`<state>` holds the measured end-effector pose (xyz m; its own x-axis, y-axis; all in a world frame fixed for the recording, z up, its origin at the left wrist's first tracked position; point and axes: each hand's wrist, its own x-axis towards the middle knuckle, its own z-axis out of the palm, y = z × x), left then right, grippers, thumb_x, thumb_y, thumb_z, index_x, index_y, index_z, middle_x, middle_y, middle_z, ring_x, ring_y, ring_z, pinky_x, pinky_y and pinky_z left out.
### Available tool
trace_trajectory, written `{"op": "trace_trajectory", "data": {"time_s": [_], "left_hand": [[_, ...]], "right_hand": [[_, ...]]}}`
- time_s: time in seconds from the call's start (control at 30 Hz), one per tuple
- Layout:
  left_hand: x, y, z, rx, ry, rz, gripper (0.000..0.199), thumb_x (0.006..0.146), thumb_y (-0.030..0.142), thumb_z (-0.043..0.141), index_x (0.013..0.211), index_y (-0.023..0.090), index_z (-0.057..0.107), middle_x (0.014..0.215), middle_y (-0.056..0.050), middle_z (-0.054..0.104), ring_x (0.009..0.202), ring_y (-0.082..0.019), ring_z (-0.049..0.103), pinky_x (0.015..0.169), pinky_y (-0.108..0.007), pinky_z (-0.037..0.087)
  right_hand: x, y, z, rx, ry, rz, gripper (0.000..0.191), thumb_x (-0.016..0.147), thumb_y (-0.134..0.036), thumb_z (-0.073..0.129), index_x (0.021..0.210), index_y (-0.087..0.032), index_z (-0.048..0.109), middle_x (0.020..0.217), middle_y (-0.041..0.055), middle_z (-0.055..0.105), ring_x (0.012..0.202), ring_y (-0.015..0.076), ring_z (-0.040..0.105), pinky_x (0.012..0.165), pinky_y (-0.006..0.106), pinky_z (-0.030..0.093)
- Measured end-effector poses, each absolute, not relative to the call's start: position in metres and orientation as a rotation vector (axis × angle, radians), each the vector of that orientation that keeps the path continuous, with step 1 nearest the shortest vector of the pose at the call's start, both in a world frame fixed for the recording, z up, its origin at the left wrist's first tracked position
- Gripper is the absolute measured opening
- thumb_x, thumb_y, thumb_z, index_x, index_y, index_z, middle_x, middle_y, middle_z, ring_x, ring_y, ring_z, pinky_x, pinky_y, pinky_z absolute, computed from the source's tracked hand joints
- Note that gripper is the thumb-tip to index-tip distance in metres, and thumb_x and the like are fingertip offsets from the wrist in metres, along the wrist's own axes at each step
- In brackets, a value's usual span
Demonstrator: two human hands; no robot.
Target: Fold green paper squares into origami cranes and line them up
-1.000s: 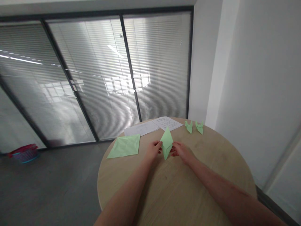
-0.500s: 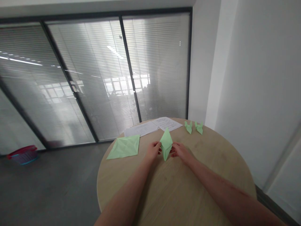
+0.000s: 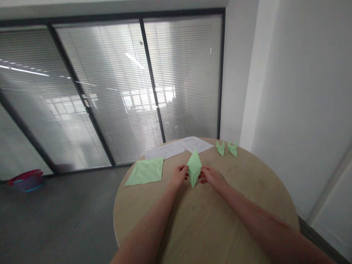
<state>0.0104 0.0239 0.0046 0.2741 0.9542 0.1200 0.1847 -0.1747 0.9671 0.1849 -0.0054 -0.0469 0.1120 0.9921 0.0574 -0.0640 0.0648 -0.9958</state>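
A green paper folded into a long diamond (image 3: 194, 165) is held up over the round wooden table, one point up and one down. My left hand (image 3: 180, 173) pinches its left corner, and my right hand (image 3: 209, 174) pinches the right corner. Fingers of both hands curl partly behind the paper. A creased green sheet (image 3: 146, 171) lies flat to the left of my left hand. Beyond my right hand stand two small folded green figures (image 3: 220, 148), (image 3: 233, 149), side by side near the far edge.
White sheets (image 3: 166, 149) and a printed page (image 3: 196, 144) lie along the far edge of the round table (image 3: 220, 223). A red and blue basket (image 3: 27, 180) sits on the floor at the left. Glass panels with blinds stand behind, a white wall at right.
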Motion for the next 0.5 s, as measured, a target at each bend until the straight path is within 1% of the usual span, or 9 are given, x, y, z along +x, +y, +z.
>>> {"op": "trace_trajectory", "data": {"time_s": [0.2,0.5], "left_hand": [[0.0093,0.0244,0.0046,1.599,1.065,1.023,0.028,0.083,0.040,0.061,0.067,0.016,0.063,0.061,-0.001,0.056,0.056,-0.014,0.054,0.053,-0.025,0.043],[0.0072,0.0289,0.0013,1.568,1.035,1.009,0.029,0.078,0.042,0.065,0.065,0.015,0.064,0.061,-0.002,0.057,0.057,-0.014,0.054,0.053,-0.025,0.043]], "right_hand": [[0.1851,-0.0051,-0.0462,-1.174,-1.107,1.098,0.025,0.089,-0.035,0.052,0.088,-0.018,0.070,0.085,0.0075,0.075,0.071,0.0180,0.071,0.054,0.023,0.052],[0.1842,-0.0078,-0.0438,-1.199,-1.073,1.076,0.024,0.090,-0.033,0.051,0.085,-0.018,0.069,0.080,0.0064,0.071,0.068,0.0185,0.068,0.053,0.025,0.053]]}}
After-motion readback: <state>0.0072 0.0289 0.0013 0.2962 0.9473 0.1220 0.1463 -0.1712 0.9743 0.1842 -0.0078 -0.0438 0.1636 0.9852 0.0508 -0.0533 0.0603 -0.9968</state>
